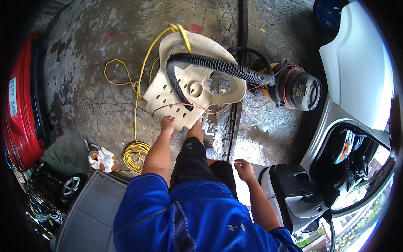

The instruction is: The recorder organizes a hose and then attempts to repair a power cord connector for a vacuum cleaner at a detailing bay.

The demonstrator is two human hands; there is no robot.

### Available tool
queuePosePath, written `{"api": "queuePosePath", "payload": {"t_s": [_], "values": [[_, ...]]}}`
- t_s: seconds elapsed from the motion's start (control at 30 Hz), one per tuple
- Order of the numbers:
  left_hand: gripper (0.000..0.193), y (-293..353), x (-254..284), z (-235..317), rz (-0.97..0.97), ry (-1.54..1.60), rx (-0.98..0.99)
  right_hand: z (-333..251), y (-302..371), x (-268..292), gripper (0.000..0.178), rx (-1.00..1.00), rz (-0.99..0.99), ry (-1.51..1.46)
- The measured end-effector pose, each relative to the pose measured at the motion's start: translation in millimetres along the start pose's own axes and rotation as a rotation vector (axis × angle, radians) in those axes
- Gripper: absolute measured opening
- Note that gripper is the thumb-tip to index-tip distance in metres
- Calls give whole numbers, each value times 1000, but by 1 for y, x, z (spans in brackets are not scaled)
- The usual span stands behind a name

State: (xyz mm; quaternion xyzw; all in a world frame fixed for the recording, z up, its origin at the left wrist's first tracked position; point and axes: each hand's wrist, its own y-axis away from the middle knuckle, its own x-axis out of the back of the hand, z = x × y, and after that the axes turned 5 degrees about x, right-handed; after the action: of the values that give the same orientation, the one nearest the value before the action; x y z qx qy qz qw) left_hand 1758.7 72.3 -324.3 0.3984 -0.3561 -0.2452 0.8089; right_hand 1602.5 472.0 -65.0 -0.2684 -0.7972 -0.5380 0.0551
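In front of me is a beige plastic chair (172, 111) with slots in its seat. My left hand (168, 122) is closed on the chair's near edge. Across the seat lies a ribbed black vacuum hose (218, 65), its free end resting near that edge. The hose runs right to a black and yellow shop vacuum (294, 88) wrapped in a thin reddish cord. A yellow cord (142, 75) loops over the chair's back. To the right, beside the white car's open door, my right hand (243, 169) hangs with loosely bent fingers and nothing visible in it.
A coil of yellow cord (137, 156) lies on the cracked concrete floor, by a small brown-and-white animal (102, 159). A red car (23, 105) stands at the far left, a grey box-like surface (92, 214) at lower left. The white car (361, 54) fills the right side.
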Motion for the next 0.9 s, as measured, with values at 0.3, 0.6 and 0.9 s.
{"api": "queuePosePath", "payload": {"t_s": [0.3,0.6,0.9], "values": [[31,-1,11,-53,12,21,-138,-130,87,35,24,615,370,-360],[29,154,13,-143,-301,-550,-503,-166,429,15,9,2346,688,-634],[40,245,84,-222,-316,-588,-619,-115,555,-91,27,2629,141,-804]]}}
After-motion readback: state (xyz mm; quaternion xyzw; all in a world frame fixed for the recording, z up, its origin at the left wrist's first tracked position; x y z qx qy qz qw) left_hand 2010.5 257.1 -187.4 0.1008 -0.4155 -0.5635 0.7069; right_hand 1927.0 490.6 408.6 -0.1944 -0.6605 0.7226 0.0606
